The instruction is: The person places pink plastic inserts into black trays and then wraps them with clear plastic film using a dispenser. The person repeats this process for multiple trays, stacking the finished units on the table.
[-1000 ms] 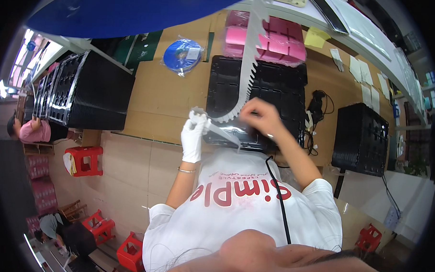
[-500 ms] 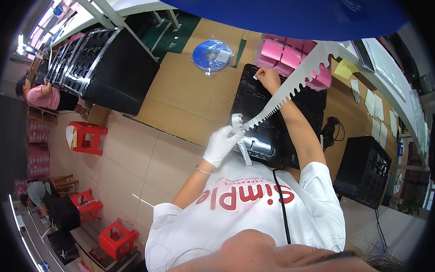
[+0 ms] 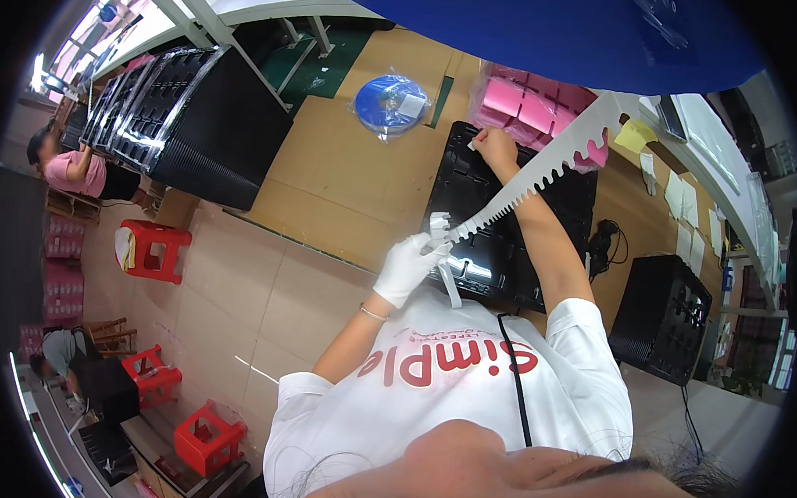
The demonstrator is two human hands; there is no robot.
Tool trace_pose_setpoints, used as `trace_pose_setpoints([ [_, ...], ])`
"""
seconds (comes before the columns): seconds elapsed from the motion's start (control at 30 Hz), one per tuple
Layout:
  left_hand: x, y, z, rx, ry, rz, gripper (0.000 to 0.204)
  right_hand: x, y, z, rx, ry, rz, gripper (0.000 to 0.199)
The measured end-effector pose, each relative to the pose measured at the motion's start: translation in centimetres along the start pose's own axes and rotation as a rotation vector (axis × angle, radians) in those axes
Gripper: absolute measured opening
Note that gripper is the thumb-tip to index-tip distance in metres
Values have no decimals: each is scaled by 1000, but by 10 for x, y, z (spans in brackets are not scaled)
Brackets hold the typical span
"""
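Observation:
My left hand (image 3: 408, 269), in a white glove, is closed on a long pale strip with a toothed, scalloped edge. The strip (image 3: 542, 173) widens as it runs up to the right and crosses in front of my right forearm; a short end hangs below the glove. My bare right hand (image 3: 495, 150) pinches a small white piece (image 3: 471, 146) at the far left corner of a glossy black plastic tray (image 3: 460, 194). The tray lies on the bench, partly hidden by my right arm and the strip.
Pink blocks (image 3: 518, 104) in clear wrap sit behind the tray. A wrapped blue reel (image 3: 391, 106) lies on the cardboard-covered bench (image 3: 331, 176). Black tray stacks (image 3: 218, 124) stand left and right (image 3: 664, 315). Red stools (image 3: 157, 251) and two people (image 3: 81, 169) are at left.
Both hands hold nearly the same places, the right still at the tray corner. The view has shifted slightly, and the blue shape overhead now reaches lower at the right.

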State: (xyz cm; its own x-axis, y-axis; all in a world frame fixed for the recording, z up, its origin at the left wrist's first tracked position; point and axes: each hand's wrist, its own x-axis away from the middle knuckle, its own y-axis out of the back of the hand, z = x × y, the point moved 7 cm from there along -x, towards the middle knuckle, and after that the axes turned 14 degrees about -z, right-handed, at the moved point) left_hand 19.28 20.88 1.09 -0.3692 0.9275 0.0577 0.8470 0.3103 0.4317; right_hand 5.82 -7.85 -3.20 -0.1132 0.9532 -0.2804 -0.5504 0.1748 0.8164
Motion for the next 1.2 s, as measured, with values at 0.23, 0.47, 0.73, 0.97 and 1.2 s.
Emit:
trace_pose_setpoints([
  [0.23, -1, -1, -5, 119, 59, 11, 28, 15, 7, -21, -528, 27, 100, 11],
  [0.47, 0, 3, 14, 559, 428, -71, 15, 131, 77, -44, -1563, -787, 136, 14],
  [0.73, 3, -5, 30, 575, 418, -134, 16, 234, 47, 47, -782, -375, 304, 24],
  [0.97, 10, -5, 22, 623, 454, -113, 18, 231, 57, 55, -771, -341, 268, 17],
  [1.2, 8, -1, 40, 673, 415, -170, 15, 229, 96, 93, -750, 234, 27, 11],
])
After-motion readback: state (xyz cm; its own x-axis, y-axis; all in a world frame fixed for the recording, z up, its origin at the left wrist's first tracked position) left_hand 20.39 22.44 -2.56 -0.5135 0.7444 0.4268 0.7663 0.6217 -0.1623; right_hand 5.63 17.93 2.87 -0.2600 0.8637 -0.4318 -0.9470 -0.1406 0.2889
